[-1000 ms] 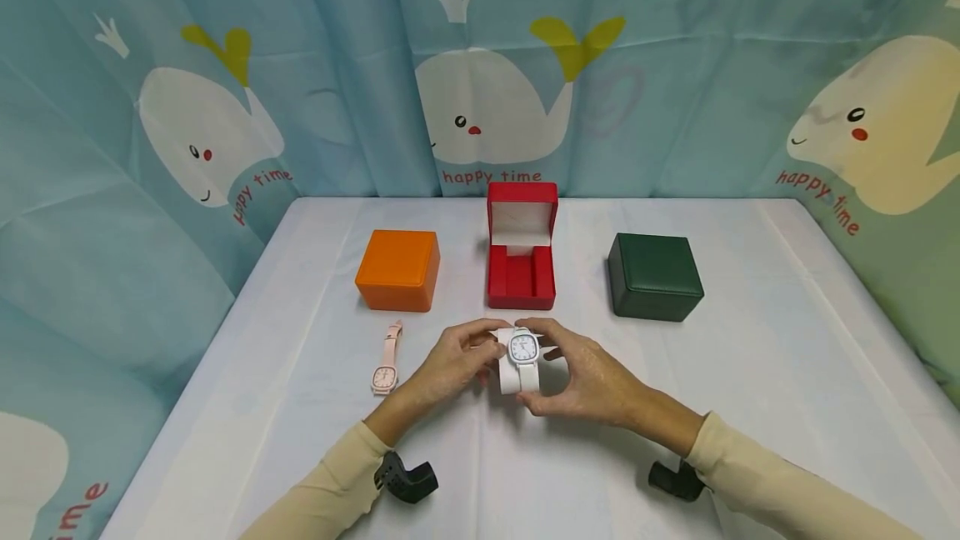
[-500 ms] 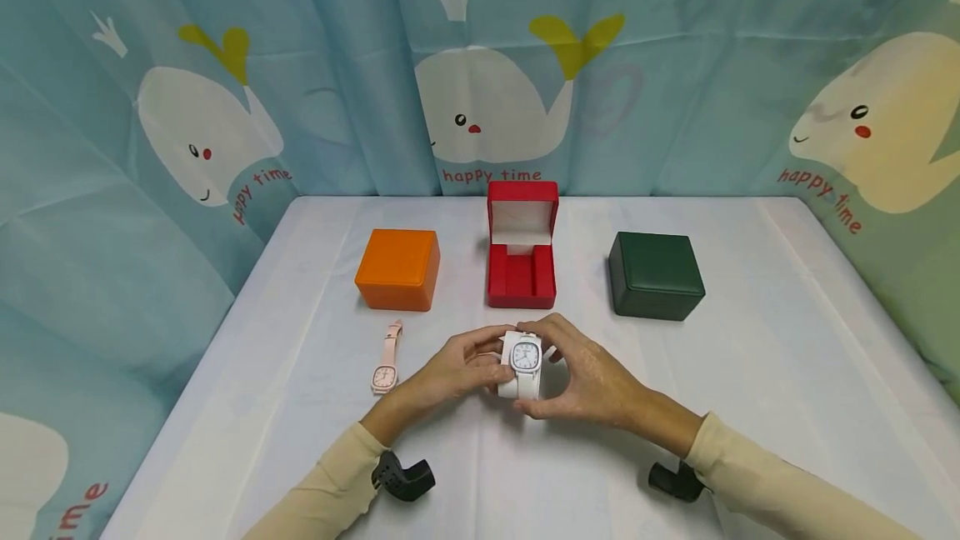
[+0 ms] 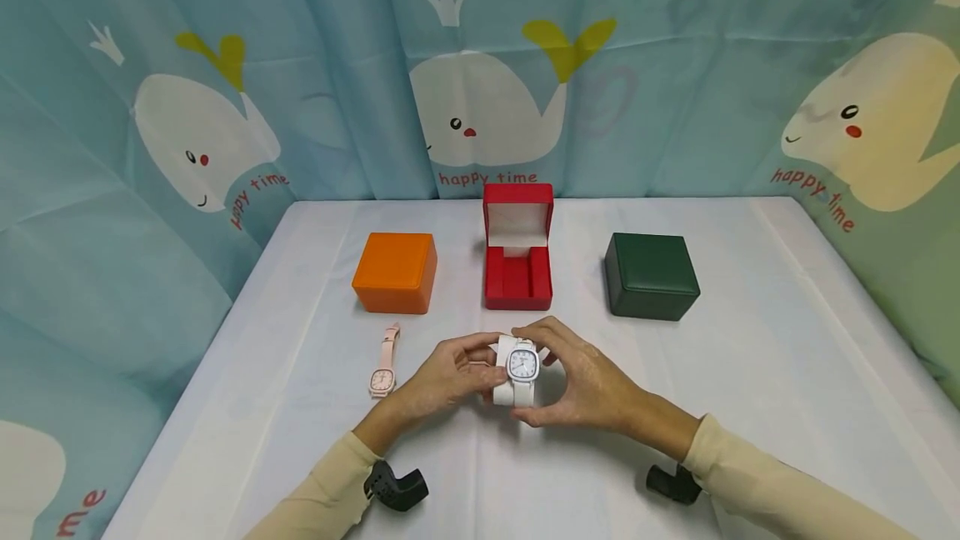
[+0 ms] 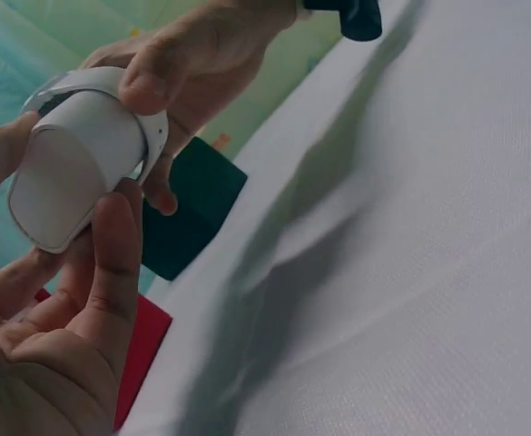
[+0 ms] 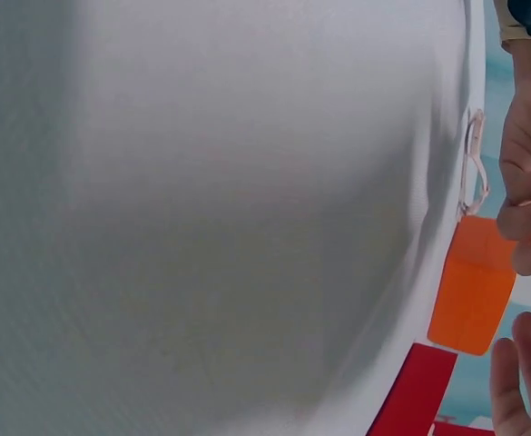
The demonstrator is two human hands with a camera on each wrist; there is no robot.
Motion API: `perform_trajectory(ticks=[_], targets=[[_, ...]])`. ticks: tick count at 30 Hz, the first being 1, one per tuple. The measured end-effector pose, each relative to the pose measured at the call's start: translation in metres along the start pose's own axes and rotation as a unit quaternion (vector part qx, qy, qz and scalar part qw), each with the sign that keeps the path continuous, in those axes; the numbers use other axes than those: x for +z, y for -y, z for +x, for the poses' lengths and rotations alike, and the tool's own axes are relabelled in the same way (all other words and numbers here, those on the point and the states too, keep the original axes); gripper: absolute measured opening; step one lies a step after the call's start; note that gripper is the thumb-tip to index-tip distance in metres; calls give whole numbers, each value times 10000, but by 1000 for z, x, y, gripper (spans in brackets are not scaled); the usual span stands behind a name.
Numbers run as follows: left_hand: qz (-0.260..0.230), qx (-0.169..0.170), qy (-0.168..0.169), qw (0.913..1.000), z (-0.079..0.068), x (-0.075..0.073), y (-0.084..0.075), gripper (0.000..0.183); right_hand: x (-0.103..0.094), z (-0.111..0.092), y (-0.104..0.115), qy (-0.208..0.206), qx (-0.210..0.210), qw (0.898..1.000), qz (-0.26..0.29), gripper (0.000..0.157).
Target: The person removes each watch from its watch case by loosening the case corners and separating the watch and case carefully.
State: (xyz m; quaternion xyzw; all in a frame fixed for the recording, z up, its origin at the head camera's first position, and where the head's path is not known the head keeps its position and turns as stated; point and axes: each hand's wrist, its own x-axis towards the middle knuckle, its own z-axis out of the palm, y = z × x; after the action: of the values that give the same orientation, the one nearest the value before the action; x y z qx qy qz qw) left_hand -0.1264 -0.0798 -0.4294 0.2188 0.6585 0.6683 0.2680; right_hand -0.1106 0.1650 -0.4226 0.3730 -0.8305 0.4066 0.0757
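Observation:
A white wristwatch (image 3: 522, 364) with a squarish dial is wrapped around a white watch cushion (image 3: 504, 393). My left hand (image 3: 450, 377) grips the cushion's left end, thumb in front and fingers behind. From the right, my right hand (image 3: 588, 377) holds the watch between its thumb at the bottom and fingers at the top. In the left wrist view, the cushion's end (image 4: 58, 186) faces the camera and the white strap (image 4: 156, 136) circles its far part. A pink watch (image 3: 383, 380) lies on the table, left of my left hand.
An open red watch box (image 3: 517, 303) with a pale-lined lid stands behind my hands. A closed orange box (image 3: 393, 273) is at its left, a closed green box (image 3: 652, 277) at its right. A whale-print curtain (image 3: 330, 107) borders the white table (image 3: 765, 340).
Both hands have brought the watch and cushion slightly nearer to me. My left thumb has shifted lower beside the dial. The boxes and the pink watch have stayed put.

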Motion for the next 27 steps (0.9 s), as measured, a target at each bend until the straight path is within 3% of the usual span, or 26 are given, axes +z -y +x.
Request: perform_trajectory(ticks=[9,19,27], targets=[[-507,-115,-101,9986,1,3,7,59,2,1,-1,41,22,10000,88,83],[-345,206,-7,9992,1,1,8,62,0,1,1,162,108,9980,609,80],[-314,491,6,9983,1,2,8,63,3,0,3,61,-1,9991,424,83]])
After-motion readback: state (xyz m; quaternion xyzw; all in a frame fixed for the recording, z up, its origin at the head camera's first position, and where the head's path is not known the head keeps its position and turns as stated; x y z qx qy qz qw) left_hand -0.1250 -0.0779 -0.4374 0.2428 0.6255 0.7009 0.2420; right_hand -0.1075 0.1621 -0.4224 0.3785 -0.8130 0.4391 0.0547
